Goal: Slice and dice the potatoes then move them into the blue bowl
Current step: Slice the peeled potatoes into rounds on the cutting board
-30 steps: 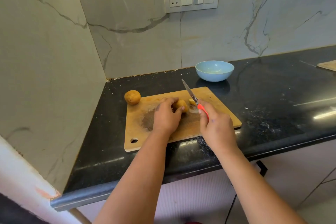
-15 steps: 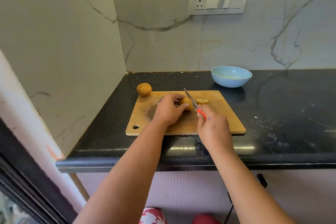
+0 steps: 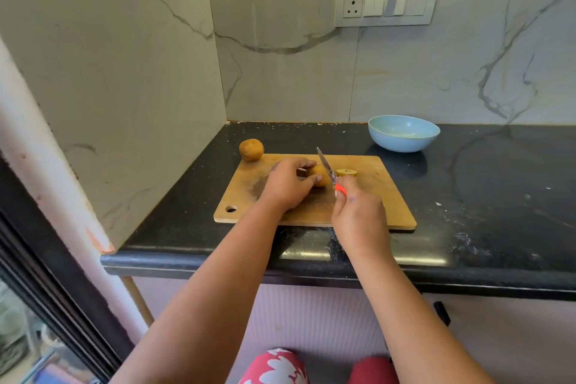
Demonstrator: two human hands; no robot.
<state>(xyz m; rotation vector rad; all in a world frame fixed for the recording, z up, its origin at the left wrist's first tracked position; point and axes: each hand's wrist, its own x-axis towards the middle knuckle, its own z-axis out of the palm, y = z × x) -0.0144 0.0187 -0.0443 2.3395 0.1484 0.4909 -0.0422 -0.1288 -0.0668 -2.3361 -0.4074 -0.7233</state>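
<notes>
Compared with the frame half a second before, the knife [image 3: 327,169] stood a little nearer the held potato [image 3: 320,175], with its blade against that potato's cut side, and the first slice [image 3: 346,172] lay in the same spot, just right of the blade on the cutting board [image 3: 374,196]. We judged that one cut was done and a second was starting, so the task was at an early stage.

Our left hand [image 3: 288,185] had its grip curled around the held potato, fingers over the top and thumb on the near side, pinning it to the board. Our right hand [image 3: 357,212] had its grip clamped on the knife's red handle, just right of the potato.

A whole potato [image 3: 251,149] sat on the desk [image 3: 483,190] touching the board's far left corner. The blue bowl [image 3: 403,133] stood beyond the board, well apart from the slice, with no potato visible in it.
</notes>
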